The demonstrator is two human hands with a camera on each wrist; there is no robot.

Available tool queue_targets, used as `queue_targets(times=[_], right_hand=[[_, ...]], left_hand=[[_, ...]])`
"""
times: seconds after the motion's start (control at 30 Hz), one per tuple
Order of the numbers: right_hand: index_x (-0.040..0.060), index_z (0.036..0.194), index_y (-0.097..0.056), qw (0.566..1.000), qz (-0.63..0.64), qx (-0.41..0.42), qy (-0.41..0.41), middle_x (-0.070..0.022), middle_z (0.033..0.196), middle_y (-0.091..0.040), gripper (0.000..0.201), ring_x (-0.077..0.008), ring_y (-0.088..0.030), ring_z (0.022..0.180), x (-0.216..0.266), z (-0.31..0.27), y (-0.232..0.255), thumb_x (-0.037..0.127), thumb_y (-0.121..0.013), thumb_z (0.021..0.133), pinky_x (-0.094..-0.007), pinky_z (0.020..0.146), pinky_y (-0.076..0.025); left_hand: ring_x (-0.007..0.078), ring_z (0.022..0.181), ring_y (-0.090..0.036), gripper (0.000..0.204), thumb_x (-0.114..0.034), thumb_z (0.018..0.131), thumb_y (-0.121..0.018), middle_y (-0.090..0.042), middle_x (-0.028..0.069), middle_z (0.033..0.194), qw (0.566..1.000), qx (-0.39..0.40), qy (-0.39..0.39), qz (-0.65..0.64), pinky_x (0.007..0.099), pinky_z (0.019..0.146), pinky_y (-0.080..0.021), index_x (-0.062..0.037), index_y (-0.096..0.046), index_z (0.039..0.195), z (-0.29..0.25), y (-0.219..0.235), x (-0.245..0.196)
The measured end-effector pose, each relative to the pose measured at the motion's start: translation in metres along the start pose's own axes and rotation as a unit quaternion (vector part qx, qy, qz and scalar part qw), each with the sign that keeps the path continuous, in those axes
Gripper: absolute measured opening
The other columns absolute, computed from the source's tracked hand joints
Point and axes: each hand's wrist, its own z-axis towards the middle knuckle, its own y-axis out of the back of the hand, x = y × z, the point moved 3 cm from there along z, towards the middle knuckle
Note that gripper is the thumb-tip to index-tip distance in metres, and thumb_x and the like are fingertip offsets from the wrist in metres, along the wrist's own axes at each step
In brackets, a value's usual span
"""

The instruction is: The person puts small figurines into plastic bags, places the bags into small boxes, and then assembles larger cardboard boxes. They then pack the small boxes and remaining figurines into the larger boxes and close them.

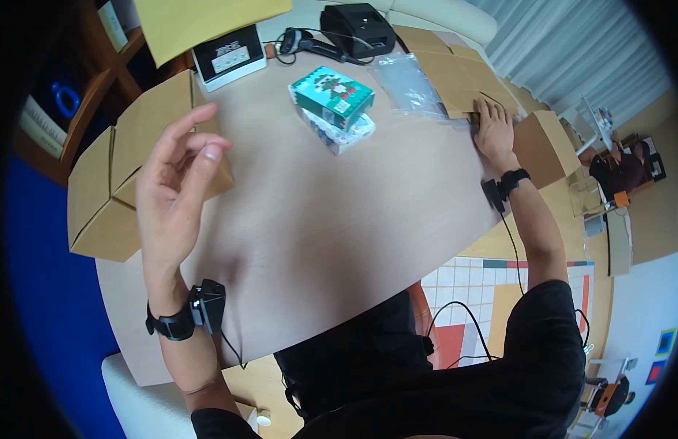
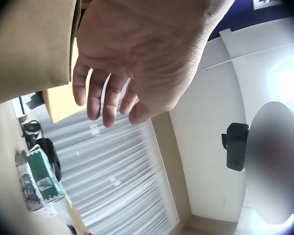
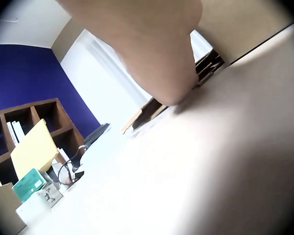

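My left hand (image 1: 174,186) is raised beside a closed cardboard box (image 1: 145,139), its fingers loosely bent and nothing in them. In the left wrist view that hand (image 2: 137,58) hangs with relaxed fingers in front of the box side. At the right table edge my right hand (image 1: 494,135) rests with its fingers laid over the near end of flattened cardboard (image 1: 456,73). Its fingertips are hidden in the right wrist view, behind the heel of the hand (image 3: 161,63). A green box with a pixel picture (image 1: 331,95) lies on a white patterned box (image 1: 353,136) mid-table.
A clear plastic bag (image 1: 405,84) lies next to the flattened cardboard. Behind stand a black label printer-like device (image 1: 357,29), a handheld scanner (image 1: 320,48) with cable, and a white-framed device (image 1: 233,62) under a yellow sheet (image 1: 207,25). Another cardboard box (image 1: 547,150) stands right of my right hand.
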Motion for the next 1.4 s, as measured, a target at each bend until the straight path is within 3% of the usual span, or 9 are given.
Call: queue_targets(times=[0.13,0.17,0.27,0.43,0.57,0.73,0.87,1.1,1.4], right_hand=[[0.0071,0.120,-0.057,0.996,0.028,0.026,0.076,-0.0160,0.121,-0.057,0.039,-0.0312,-0.051,0.117,-0.021,-0.018,-0.001,0.009,-0.055,0.081,-0.0419,0.105,-0.036],[0.0065,0.113,-0.060,0.992,0.060,-0.017,0.107,-0.0135,0.114,-0.059,0.035,-0.0316,-0.053,0.112,-0.024,-0.022,0.003,0.006,-0.054,0.079,-0.0402,0.102,-0.038],[0.0064,0.113,-0.060,0.971,0.120,-0.032,0.206,-0.0108,0.112,-0.060,0.035,-0.0318,-0.054,0.109,-0.035,-0.026,0.011,0.004,-0.056,0.078,-0.0402,0.102,-0.039],[0.0074,0.112,-0.060,0.954,0.177,-0.022,0.241,-0.0087,0.113,-0.058,0.038,-0.0313,-0.052,0.111,-0.054,-0.030,-0.001,0.000,-0.059,0.075,-0.0392,0.100,-0.041],[0.0085,0.116,-0.060,0.979,0.131,-0.066,0.142,-0.0094,0.119,-0.056,0.041,-0.0319,-0.049,0.119,-0.054,-0.046,0.028,0.004,-0.063,0.075,-0.0436,0.104,-0.037],[0.0118,0.135,-0.048,0.980,-0.003,-0.186,-0.069,-0.0177,0.139,-0.040,0.059,-0.0380,-0.033,0.133,-0.065,-0.089,0.100,0.014,-0.069,0.079,-0.0517,0.110,-0.028],[0.0147,0.143,-0.038,0.968,0.049,-0.169,-0.180,-0.0231,0.145,-0.031,0.073,-0.0404,-0.028,0.137,-0.110,-0.117,0.080,0.024,-0.075,0.081,-0.0513,0.110,-0.029],[0.0145,0.137,-0.047,0.957,0.138,-0.172,-0.188,-0.0229,0.137,-0.038,0.068,-0.0409,-0.035,0.130,-0.127,-0.116,0.062,0.026,-0.079,0.078,-0.0491,0.108,-0.032],[0.0144,0.137,-0.047,0.951,0.158,-0.171,-0.203,-0.0229,0.137,-0.039,0.068,-0.0411,-0.038,0.128,-0.136,-0.098,0.049,0.027,-0.079,0.078,-0.0472,0.107,-0.035]], left_hand=[[0.0080,0.090,-0.057,0.036,-0.013,0.095,-0.062,-0.065,0.0034,0.095,1.000,0.013,0.005,0.006,0.0232,0.080,-0.045,-0.0037,-0.057,0.130,0.000,-0.001,0.000],[0.0081,0.089,-0.057,0.036,-0.013,0.095,-0.062,-0.065,0.0034,0.095,1.000,0.018,0.001,0.010,0.0233,0.080,-0.045,-0.0038,-0.057,0.130,0.000,-0.002,0.001],[0.0085,0.090,-0.057,0.036,-0.014,0.095,-0.061,-0.066,0.0035,0.095,0.999,0.024,-0.004,0.028,0.0234,0.080,-0.044,-0.0041,-0.058,0.129,-0.002,-0.003,0.002],[0.0092,0.091,-0.058,0.035,-0.014,0.096,-0.061,-0.066,0.0037,0.097,0.999,0.013,0.010,0.036,0.0232,0.081,-0.043,-0.0048,-0.058,0.129,-0.003,-0.003,0.005],[0.0092,0.093,-0.057,0.034,-0.014,0.096,-0.060,-0.066,0.0040,0.098,0.999,0.022,0.024,0.040,0.0233,0.082,-0.043,-0.0052,-0.058,0.129,0.000,-0.004,0.011],[0.0094,0.094,-0.058,0.034,-0.014,0.097,-0.059,-0.066,0.0042,0.098,0.998,0.029,0.033,0.050,0.0240,0.085,-0.042,-0.0050,-0.057,0.130,0.003,-0.001,0.017],[0.0101,0.096,-0.058,0.034,-0.014,0.097,-0.058,-0.065,0.0043,0.098,0.997,0.032,0.035,0.054,0.0249,0.086,-0.042,-0.0047,-0.057,0.130,0.004,-0.005,0.020],[0.0126,0.098,-0.059,0.036,-0.019,0.098,-0.057,-0.065,0.0054,0.100,0.996,0.050,0.039,0.061,0.0267,0.093,-0.043,-0.0047,-0.057,0.130,0.004,-0.003,0.020],[0.0111,0.096,-0.058,0.035,-0.014,0.098,-0.057,-0.065,0.0044,0.099,0.996,0.047,0.030,0.064,0.0251,0.086,-0.042,-0.0041,-0.056,0.131,0.003,-0.006,0.018]])
